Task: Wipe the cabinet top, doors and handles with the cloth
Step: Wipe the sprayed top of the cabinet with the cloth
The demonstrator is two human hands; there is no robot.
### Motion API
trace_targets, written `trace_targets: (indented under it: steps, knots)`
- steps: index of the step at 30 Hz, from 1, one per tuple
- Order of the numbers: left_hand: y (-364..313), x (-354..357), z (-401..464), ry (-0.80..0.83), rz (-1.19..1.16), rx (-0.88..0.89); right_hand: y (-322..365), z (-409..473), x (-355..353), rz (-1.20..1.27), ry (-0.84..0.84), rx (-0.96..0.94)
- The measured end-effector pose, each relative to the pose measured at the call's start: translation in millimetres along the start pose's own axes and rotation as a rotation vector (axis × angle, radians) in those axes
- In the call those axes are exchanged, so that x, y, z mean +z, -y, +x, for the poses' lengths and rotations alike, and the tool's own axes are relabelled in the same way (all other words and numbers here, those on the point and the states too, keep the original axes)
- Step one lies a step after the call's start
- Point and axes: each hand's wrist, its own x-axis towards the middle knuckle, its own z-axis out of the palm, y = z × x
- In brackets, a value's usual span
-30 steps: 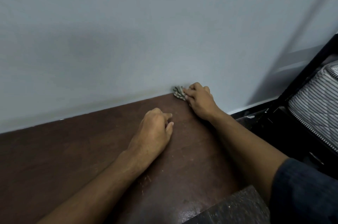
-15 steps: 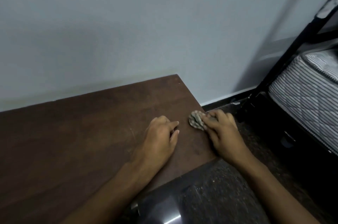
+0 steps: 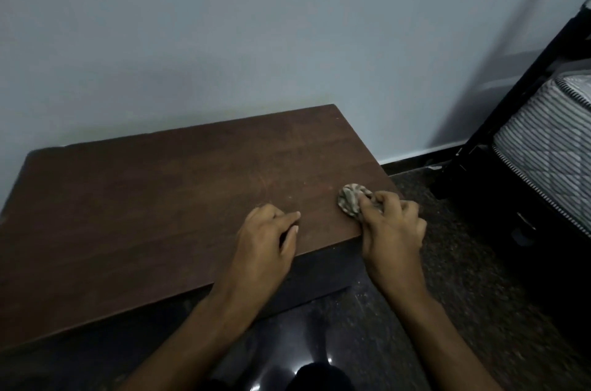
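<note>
Hands rest on a dark brown wooden cabinet top (image 3: 153,215), set apart from each other. The right hand (image 3: 391,227) grips a crumpled, mottled grey-green cloth (image 3: 351,199) and presses it onto the tabletop at the near right corner. The left hand (image 3: 265,237) lies just to its left near the front edge, fingers loosely curled and holding nothing. Behind the cabinet stands a plain pale grey wall (image 3: 256,39). At far right, a black metal bed frame (image 3: 511,103) carries a grey striped mattress (image 3: 543,147) above dark speckled floor (image 3: 479,278).
</note>
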Motion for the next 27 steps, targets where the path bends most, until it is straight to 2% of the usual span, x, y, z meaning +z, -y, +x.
trace_targets:
  steps: [6, 10, 14, 17, 22, 27]
  knots:
    - [17.5, -34.2, -42.7, -0.085, 0.019, -0.106, 116.3, -52.3, 11.1, 0.174, 0.047, -0.273]
    - [38.9, -59.5, -73.2, -0.175, 0.035, -0.223, 126.5, -60.5, 16.3, 0.183, 0.055, -0.371]
    - [43.5, -77.5, -96.0, -0.242, 0.019, -0.249, 95.3, -58.9, 22.0, 0.238, -0.102, -0.274]
    - [47.5, -89.8, -113.8, -0.327, 0.013, -0.294, 112.1, -65.9, 27.3, 0.25, -0.126, -0.24]
    - [61.3, -108.8, -149.2, -0.429, 0.039, -0.387, 198.8, -103.5, 32.0, 0.331, 0.014, -0.521]
    - [85.9, -144.7, -183.8, -0.501, 0.146, -0.558, 294.6, -139.0, 42.6, 0.374, 0.052, -0.639]
